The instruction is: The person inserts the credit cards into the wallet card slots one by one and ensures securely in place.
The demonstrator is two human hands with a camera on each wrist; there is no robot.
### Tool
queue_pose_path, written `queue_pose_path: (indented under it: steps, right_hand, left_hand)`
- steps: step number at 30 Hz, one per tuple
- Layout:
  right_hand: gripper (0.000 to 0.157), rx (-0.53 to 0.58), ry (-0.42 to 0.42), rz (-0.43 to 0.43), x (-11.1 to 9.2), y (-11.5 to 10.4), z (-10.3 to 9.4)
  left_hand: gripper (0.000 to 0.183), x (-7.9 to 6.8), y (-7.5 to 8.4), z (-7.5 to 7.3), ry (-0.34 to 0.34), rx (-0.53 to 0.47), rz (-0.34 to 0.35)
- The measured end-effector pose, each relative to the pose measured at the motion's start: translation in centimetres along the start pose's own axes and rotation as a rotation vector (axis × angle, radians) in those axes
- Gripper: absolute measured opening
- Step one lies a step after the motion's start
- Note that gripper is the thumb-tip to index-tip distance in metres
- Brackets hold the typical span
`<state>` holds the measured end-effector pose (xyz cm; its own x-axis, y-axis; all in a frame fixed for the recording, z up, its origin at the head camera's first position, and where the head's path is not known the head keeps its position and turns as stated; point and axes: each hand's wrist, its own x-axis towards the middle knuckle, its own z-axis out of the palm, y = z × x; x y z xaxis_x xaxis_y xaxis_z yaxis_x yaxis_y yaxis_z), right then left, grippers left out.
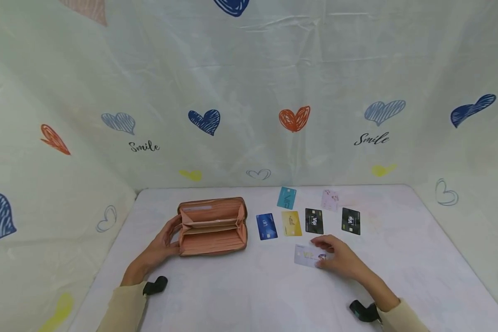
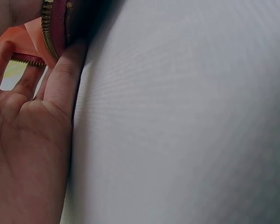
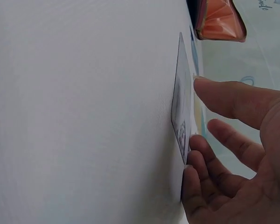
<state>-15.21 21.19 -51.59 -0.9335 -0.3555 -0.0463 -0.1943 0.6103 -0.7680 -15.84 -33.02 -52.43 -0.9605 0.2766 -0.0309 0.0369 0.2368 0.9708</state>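
In the head view an orange-pink zip wallet [image 1: 213, 246] lies spread wide on the table, its card slots and inner pockets showing. My left hand [image 1: 162, 244] grips its left side; in the left wrist view fingers reach round the brass zipper edge [image 2: 47, 28]. On the right, a white VIP card [image 1: 303, 256] is between the thumb and fingers of my right hand [image 1: 340, 258], at the card's right end. The right wrist view shows this card edge-on, tilted close over the table, with fingertips at its edge.
Beyond the right hand lie a blue card [image 1: 267, 226], a yellow card [image 1: 292, 223], a teal card [image 1: 287, 198], a pale pink floral card [image 1: 329, 200] and two black VIP cards, one nearer the middle [image 1: 314, 221], the other farther right [image 1: 351, 221]. A heart-printed curtain [image 1: 249, 147] stands behind the white table [image 1: 232, 295].
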Motion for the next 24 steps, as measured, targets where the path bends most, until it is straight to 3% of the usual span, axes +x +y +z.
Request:
queue_pose_path:
  steps: [5, 21, 24]
  right_hand:
    - [0.062, -0.048, -0.015, 0.052, 0.3, -0.5, 0.6]
    - [0.054, -0.111, -0.069, 0.028, 0.5, -1.2, 0.5]
    - [0.054, -0.107, -0.071, 0.04, 0.6, -1.3, 0.6]
  left_hand:
    - [0.106, 0.1, -0.2, 0.1, -0.001, -0.008, -0.002]
    - [0.105, 0.3, -0.4, 0.0, -0.015, -0.017, 0.026]
    - [0.105, 0.1, -0.3, 0.0, -0.003, 0.0, 0.006]
